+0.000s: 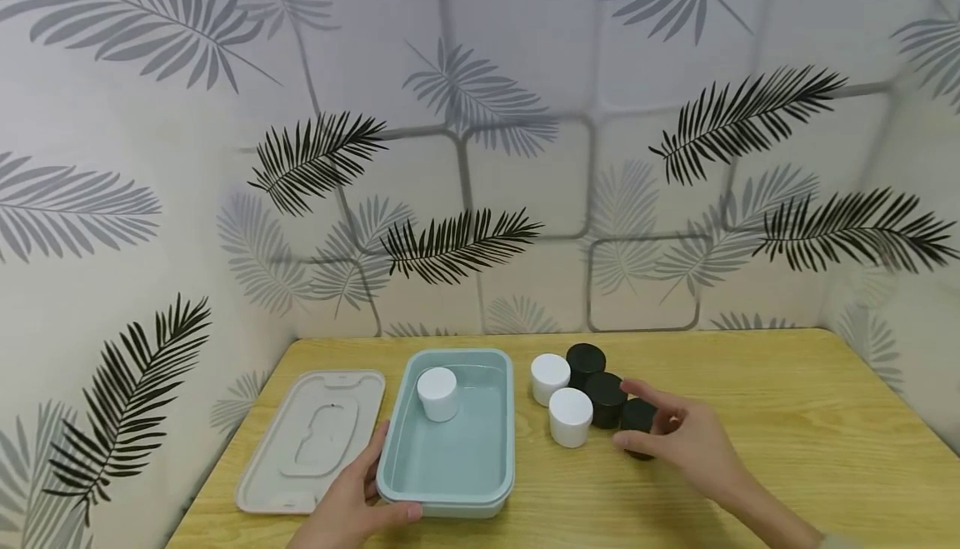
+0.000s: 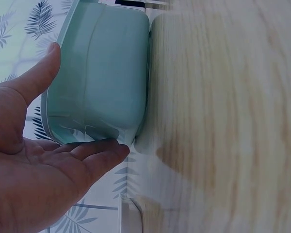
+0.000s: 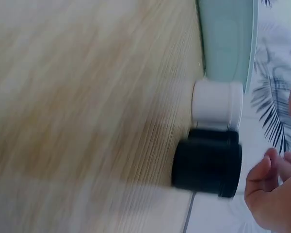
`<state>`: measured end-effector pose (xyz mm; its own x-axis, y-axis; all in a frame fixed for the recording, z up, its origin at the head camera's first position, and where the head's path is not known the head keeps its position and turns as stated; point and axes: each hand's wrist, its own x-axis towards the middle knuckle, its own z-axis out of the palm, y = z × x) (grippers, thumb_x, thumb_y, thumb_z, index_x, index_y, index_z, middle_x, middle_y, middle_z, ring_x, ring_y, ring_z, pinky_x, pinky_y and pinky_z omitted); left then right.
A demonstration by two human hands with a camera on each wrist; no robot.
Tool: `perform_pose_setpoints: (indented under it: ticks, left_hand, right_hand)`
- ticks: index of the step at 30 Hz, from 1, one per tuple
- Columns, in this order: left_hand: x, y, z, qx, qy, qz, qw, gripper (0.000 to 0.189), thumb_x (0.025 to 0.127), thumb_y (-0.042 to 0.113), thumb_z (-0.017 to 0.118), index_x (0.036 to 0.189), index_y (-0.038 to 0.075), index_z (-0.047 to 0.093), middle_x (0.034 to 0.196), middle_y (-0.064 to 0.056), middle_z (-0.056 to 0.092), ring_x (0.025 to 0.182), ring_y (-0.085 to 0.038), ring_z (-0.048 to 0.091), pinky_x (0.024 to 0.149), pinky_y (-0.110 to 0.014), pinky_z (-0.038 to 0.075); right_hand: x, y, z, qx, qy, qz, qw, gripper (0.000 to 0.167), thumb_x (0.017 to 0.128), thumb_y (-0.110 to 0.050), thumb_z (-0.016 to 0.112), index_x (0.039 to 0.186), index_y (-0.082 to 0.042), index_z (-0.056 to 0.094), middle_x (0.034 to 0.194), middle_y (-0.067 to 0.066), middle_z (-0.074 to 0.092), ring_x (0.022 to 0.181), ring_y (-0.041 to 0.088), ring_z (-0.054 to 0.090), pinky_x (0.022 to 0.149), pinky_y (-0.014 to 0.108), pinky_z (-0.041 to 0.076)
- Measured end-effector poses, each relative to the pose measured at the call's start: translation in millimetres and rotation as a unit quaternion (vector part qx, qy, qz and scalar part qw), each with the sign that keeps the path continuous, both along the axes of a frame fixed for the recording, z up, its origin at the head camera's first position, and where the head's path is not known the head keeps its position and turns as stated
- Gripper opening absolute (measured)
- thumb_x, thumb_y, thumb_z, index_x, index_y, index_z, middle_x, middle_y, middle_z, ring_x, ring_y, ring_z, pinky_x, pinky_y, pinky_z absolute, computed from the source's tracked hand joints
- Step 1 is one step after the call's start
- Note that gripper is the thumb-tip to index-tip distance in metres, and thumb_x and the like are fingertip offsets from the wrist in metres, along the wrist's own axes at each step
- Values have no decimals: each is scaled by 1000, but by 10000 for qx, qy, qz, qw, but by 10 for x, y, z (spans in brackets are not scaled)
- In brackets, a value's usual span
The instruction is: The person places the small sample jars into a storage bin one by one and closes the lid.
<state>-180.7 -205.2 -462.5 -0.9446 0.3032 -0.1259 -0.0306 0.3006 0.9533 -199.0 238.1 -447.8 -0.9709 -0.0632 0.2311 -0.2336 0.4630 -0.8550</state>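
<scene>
A light teal plastic container stands on the table with one white lidded jar inside. My left hand rests at its near left corner, thumb along the near rim and straight fingers against the left side. In the left wrist view that hand shows its palm apart from the container wall. My right hand reaches over the nearest black jar, thumb and fingers spread about it. In the right wrist view the fingers stand off the black jar, with a gap between.
Left of the container lies a flat pale lid. Between container and right hand stand two white jars and two more black jars, close together. A leaf-patterned wall rises behind the wooden table.
</scene>
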Motion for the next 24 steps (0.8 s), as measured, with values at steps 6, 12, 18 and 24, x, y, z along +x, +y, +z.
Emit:
perform_pose_setpoints:
  ticks: [6,12,18,24]
  left_hand:
    - [4,5,10,-73,10,10,10000,120,89,23,89,168,0,1,166,-34,25,136,-42,53,103,-35,53]
    - [8,0,0,-63,-13,-10,10000,119,90,23,88,168,0,1,166,-34,24,136,-42,54,103,-36,53]
    - [28,-11,-9,20,10,-55,10000,118,92,21,86,167,-1,-2,166,-35,22,136,-44,52,103,-37,53]
    - [32,12,-1,84,-57,16,9999,117,93,22,86,167,-1,-1,167,-34,22,139,-44,50,105,-39,52]
  right_hand:
    - [-134,376,-147,-119,729,786,9942,73,85,-10,90,150,-7,60,130,-18,70,67,14,48,51,29,38]
    - [-281,596,-297,-7,697,1190,9904,75,83,-9,91,150,-3,58,136,-22,65,80,23,53,55,29,44]
    - [-344,672,-391,23,249,1506,9883,79,83,-13,92,151,2,55,144,0,65,107,9,61,80,26,56]
    - [-375,687,-395,-220,-18,1694,9853,77,86,-10,89,151,7,52,149,27,55,117,0,61,86,29,58]
